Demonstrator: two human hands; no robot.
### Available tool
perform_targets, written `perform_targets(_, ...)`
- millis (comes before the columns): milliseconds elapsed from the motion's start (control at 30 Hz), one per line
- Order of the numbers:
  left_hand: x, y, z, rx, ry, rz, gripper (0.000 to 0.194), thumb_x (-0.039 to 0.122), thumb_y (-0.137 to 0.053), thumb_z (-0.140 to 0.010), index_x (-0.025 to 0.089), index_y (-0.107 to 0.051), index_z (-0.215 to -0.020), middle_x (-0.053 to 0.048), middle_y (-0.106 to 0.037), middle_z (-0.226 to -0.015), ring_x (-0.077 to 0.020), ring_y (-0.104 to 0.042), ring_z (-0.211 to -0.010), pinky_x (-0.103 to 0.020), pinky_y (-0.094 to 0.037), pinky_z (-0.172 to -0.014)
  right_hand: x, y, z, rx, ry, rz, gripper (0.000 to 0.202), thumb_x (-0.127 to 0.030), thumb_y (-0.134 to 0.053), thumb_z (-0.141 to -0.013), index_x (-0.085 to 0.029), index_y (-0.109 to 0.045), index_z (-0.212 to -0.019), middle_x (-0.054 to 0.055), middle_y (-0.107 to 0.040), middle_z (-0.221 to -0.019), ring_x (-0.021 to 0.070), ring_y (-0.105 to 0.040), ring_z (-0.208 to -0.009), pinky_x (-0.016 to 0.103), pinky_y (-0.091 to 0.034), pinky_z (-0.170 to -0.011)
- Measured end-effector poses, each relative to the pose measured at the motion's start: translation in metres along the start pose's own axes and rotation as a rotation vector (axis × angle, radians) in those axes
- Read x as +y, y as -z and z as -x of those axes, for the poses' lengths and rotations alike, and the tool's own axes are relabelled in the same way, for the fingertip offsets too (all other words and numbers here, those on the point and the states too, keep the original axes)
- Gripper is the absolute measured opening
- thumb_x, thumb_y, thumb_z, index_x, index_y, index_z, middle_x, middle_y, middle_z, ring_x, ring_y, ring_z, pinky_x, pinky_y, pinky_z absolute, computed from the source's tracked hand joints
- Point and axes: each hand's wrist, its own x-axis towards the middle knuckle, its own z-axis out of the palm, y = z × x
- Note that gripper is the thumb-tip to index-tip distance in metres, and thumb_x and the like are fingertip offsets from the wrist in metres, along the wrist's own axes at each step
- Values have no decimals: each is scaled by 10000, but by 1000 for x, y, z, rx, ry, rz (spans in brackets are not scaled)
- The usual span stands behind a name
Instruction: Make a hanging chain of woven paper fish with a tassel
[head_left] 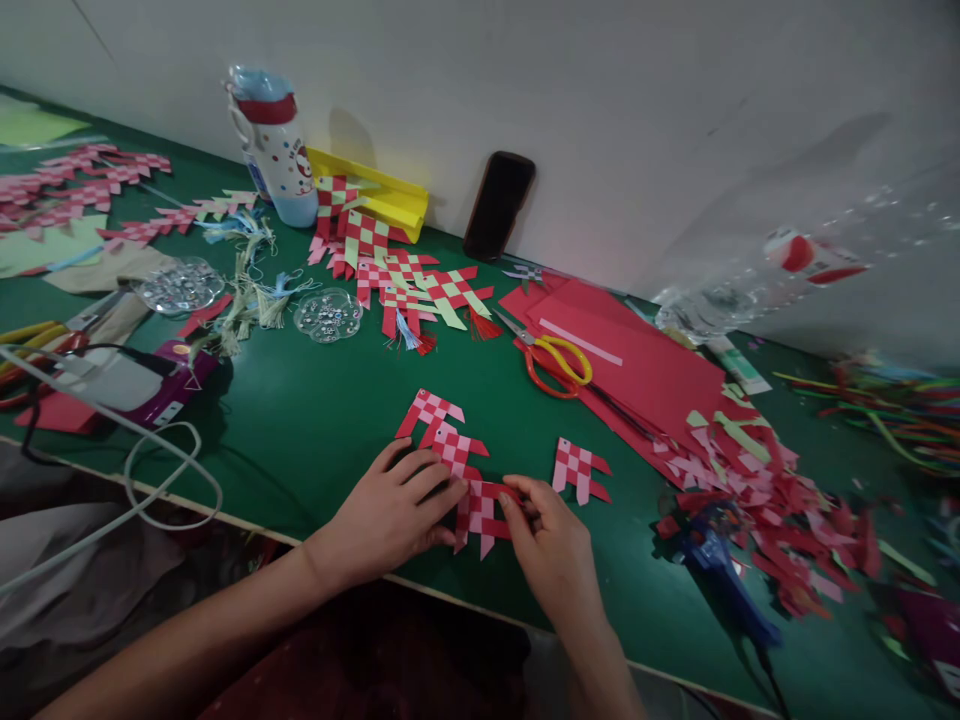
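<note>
Several checkered fish shapes woven from red and pink paper strips lie on the green table at the front centre. My left hand (pixel 401 505) rests over them from the left, its fingers apart and the index fingertip touching the lowest woven paper fish (pixel 480 507). On that fish's right side, my right hand (pixel 551 535) pinches a red strip end between thumb and index finger. Two more fish, an upper one (pixel 431 408) and a middle one (pixel 452 447), overlap just above my left fingers. A separate woven fish (pixel 576 467) lies to the right.
Yellow-and-red-handled scissors (pixel 559 362) lie on red paper sheets (pixel 645 345). Paper scraps (pixel 757 480) and a blue glue gun (pixel 724 575) are at right. Behind stand a bottle (pixel 277 150) and a phone (pixel 500 205). Bead trays (pixel 328 315), tassels and a white cable (pixel 161 440) are left.
</note>
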Motion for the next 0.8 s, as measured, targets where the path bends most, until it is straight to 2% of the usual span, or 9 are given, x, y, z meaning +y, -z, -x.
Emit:
perform_targets(233,1,-1,-1,17,-12,-4,404,541,-463,-936,285,-566,-1231,-37,-628,-1188,-232,-521,-1134,-474,-287,-1069,3,-2,0,24,20,9,262,-357,-481,-909,-200,-669,-1003,71,-722,-939,191,-677,-776,305,-538,-704)
perform_targets(500,0,-4,0,8,5,1,484,596,-457,-914,248,-567,-1233,-45,-635,-1179,-240,-505,-1164,-473,-268,-1093,6,-5,-1,48,63,29,248,-351,-486,-916,-199,-668,-991,65,-722,-928,183,-676,-749,298,-541,-692)
perform_targets(800,2,-3,-1,-13,13,-15,491,592,-448,-920,244,-560,-1247,-52,-636,-1170,-247,-507,-1154,-476,-284,-1078,10,-6,-1,59,81,46,242,-352,-495,-914,-201,-667,-994,59,-721,-889,173,-659,-685,282,-528,-625)
